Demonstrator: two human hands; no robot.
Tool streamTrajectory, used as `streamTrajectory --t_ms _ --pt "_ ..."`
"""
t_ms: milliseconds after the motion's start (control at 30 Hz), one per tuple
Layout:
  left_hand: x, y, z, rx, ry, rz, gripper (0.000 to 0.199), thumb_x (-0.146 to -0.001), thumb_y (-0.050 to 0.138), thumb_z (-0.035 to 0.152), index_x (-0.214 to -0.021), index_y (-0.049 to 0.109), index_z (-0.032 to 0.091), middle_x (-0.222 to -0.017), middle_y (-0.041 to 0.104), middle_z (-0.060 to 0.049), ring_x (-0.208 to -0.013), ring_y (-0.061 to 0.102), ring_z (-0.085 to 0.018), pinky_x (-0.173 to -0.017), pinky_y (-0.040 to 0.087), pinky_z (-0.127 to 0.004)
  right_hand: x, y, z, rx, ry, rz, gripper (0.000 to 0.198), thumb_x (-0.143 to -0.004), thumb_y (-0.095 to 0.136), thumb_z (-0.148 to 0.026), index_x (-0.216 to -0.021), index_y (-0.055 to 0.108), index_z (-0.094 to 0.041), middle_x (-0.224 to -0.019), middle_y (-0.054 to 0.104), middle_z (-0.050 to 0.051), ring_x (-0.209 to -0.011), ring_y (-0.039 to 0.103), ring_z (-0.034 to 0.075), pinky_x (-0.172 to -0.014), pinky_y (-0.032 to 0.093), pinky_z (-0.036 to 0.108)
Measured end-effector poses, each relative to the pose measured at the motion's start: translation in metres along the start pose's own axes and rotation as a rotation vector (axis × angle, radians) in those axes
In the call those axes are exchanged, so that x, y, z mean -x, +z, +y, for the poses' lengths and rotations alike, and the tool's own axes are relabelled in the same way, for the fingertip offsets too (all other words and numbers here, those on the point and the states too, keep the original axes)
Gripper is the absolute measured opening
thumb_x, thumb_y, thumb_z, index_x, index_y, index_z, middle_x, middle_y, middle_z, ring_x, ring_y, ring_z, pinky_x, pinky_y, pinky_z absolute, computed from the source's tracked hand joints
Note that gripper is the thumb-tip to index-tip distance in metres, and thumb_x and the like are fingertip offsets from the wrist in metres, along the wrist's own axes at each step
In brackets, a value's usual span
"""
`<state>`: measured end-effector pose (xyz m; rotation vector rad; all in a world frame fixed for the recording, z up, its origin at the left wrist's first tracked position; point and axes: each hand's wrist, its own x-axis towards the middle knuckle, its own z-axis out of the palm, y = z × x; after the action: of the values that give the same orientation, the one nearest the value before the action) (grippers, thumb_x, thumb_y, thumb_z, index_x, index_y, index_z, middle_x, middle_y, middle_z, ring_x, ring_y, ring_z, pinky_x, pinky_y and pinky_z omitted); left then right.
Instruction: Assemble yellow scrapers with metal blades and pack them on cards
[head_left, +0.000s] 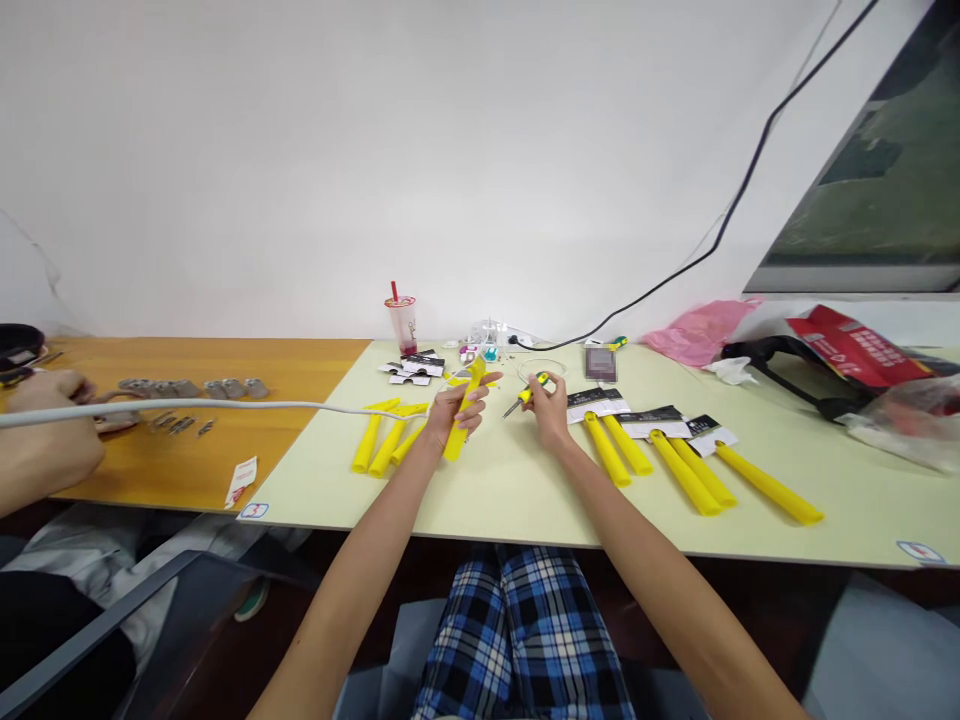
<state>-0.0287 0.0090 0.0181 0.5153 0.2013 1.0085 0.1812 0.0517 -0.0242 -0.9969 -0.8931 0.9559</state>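
Observation:
My left hand [456, 408] is closed around a yellow plastic handle [466, 415], a tube-like piece with a narrower upper end, held tilted above the table. In my right hand [549, 405] is a screwdriver [531, 392] with a yellow and dark grip, its shaft pointing down and left toward the left hand. The two hands are apart. Left of them lie several more yellow handles [367, 442], partly behind my left hand. On the right, other yellow handles [682, 475] have black and white cards [654, 422] at their upper ends.
A white cable [225, 404] crosses from the left toward my left hand. Behind stand a cup with a red straw [403, 325] and loose cards [412, 368]. A dark square pad [601, 363] and pink bag [701, 330] lie right. Another person's hand [52, 420] is far left near metal parts [180, 388].

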Motion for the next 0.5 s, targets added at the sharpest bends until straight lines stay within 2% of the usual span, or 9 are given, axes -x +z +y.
streamTrajectory --t_ms 67,133,233,300,367,433,500 --pt "-0.002 0.004 -0.003 0.006 0.025 0.002 0.052 -0.104 0.049 0.012 -0.155 0.059 0.016 -0.077 0.053 0.002 -0.042 0.037 -0.007 -0.035 0.031 -0.017 -0.016 0.001 -0.009 -0.118 0.079 -0.013 0.052 -0.082 0.084 -0.056 -0.108 0.049 -0.028 -0.078 0.066 -0.006 -0.062 0.067 0.015 -0.058 0.057 0.027" --pt "-0.006 0.006 -0.007 0.024 0.064 0.032 0.042 -0.104 0.053 0.014 -0.145 0.063 0.016 -0.080 0.055 0.000 -0.046 0.041 -0.008 -0.038 0.035 -0.018 -0.037 0.006 -0.025 -0.143 0.066 -0.088 0.045 -0.082 0.083 -0.050 -0.100 0.049 -0.027 -0.079 0.063 -0.007 -0.061 0.065 0.013 -0.059 0.058 0.027" --pt "-0.010 0.005 -0.011 0.059 0.114 0.091 0.033 -0.102 0.061 0.017 -0.134 0.067 0.016 -0.081 0.057 0.000 -0.049 0.041 -0.009 -0.041 0.036 -0.019 -0.075 0.031 -0.056 0.050 -0.045 -0.270 0.040 -0.080 0.086 -0.047 -0.098 0.059 -0.024 -0.080 0.059 -0.006 -0.052 0.050 0.008 -0.050 0.050 0.025" --pt "-0.012 0.001 -0.014 0.080 0.123 0.110 0.034 -0.100 0.064 0.019 -0.134 0.068 0.018 -0.080 0.057 0.000 -0.049 0.039 -0.009 -0.042 0.034 -0.019 -0.100 0.065 -0.073 0.327 -0.122 -0.426 0.040 -0.083 0.084 -0.053 -0.098 0.066 -0.021 -0.075 0.060 -0.004 -0.049 0.043 0.008 -0.044 0.039 0.025" --pt "-0.014 -0.003 -0.015 0.101 0.117 0.125 0.039 -0.099 0.065 0.020 -0.138 0.068 0.018 -0.077 0.056 0.001 -0.047 0.036 -0.008 -0.041 0.032 -0.019 -0.121 0.109 -0.081 0.626 -0.242 -0.604 0.041 -0.084 0.085 -0.055 -0.096 0.072 -0.018 -0.069 0.061 -0.002 -0.052 0.046 0.011 -0.046 0.038 0.026" --pt "-0.015 -0.008 -0.015 0.126 0.107 0.138 0.044 -0.097 0.065 0.021 -0.142 0.068 0.018 -0.074 0.054 0.001 -0.044 0.034 -0.008 -0.041 0.030 -0.020 -0.138 0.156 -0.076 0.865 -0.335 -0.802 0.037 -0.082 0.087 -0.051 -0.086 0.072 -0.018 -0.067 0.063 -0.002 -0.058 0.050 0.012 -0.054 0.040 0.026" --pt "-0.016 -0.013 -0.013 0.163 0.116 0.149 0.048 -0.096 0.064 0.020 -0.144 0.068 0.017 -0.073 0.053 0.002 -0.043 0.032 -0.007 -0.041 0.028 -0.020 -0.148 0.199 -0.060 1.102 -0.351 -0.970 0.038 -0.073 0.096 -0.046 -0.076 0.069 -0.019 -0.065 0.064 -0.003 -0.061 0.053 0.013 -0.058 0.040 0.027"
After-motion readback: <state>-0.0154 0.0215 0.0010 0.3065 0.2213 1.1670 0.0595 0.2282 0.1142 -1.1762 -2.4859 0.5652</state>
